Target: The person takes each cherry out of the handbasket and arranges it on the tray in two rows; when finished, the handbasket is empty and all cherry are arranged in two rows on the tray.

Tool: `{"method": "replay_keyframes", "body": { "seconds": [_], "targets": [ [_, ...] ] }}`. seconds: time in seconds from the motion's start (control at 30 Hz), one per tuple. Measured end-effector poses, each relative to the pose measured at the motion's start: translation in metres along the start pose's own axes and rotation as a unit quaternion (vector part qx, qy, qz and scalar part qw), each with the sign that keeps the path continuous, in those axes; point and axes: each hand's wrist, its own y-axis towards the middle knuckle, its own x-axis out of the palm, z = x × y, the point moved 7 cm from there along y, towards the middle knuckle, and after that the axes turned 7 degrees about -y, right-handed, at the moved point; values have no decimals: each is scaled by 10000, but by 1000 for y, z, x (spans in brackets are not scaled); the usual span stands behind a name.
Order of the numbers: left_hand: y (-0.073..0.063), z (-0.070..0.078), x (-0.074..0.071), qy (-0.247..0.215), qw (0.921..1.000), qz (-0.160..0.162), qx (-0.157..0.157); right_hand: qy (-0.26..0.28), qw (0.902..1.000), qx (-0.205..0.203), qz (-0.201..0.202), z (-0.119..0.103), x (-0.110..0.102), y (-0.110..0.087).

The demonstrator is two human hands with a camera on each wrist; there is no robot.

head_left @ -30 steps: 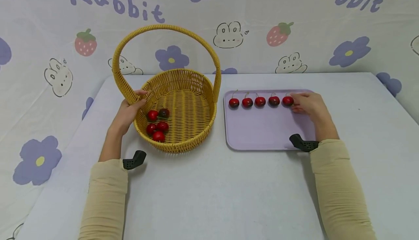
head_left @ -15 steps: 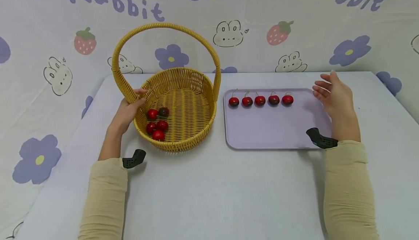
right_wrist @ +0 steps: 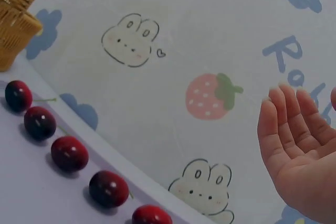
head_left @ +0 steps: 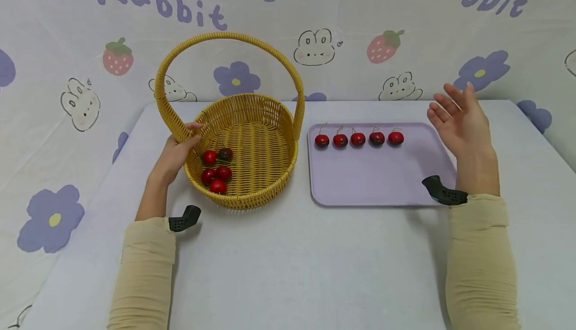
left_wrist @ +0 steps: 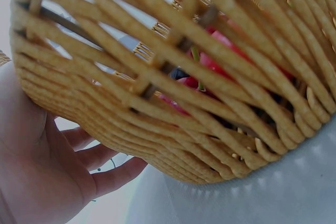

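Seemingly a makeshift studio: rabbit-print cloth [head_left: 355, 12] behind a white table [head_left: 301, 260]

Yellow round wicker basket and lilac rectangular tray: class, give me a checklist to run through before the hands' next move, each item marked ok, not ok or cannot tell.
1. Left hand steadying the yellow round wicker basket: ok, it grips the basket's side.
2. Right hand free: ok, it holds nothing.
3. Right hand at the basket: not ok, it is raised near the far right corner of the lilac rectangular tray.
4. Round dark-red tray cherries in line: ok, five in a row along the far edge.
5. Round red basket cherries still available: ok, five visible.
6. Basket's underside flat on the white table: cannot tell.
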Motion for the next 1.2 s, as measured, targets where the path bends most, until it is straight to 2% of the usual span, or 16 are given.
{"method": "replay_keyframes", "body": {
  "seconds": [0.23, 0.5, 0.63, 0.8, 0.9, 1.07, 1.2],
  "targets": [
    [0, 1, -2, 13, 10000, 27, 27, -350, 9961, -184, -794, 8, 39, -13],
    [0, -1, -3, -25, 10000, 22, 34, -1099, 9778, -459, -1723, 25, 83, -29],
    [1, -2, -3, -21, 10000, 23, 19, -1220, 9634, -393, -2356, 35, 100, -37],
    [1, -2, -1, -58, 10000, -19, 10, -1290, 9396, -47, -3169, 52, 119, -46],
    [1, -3, 0, -126, 9999, -50, -28, -1601, 9266, 143, -3400, 66, 126, -48],
    [1, -4, -1, -120, 9999, -49, -27, -2290, 9066, 554, -3500, 95, 134, -47],
    [0, -2, -2, -30, 10000, -52, 54, -2881, 8851, 849, -3555, 119, 144, -49]
  ]
}}
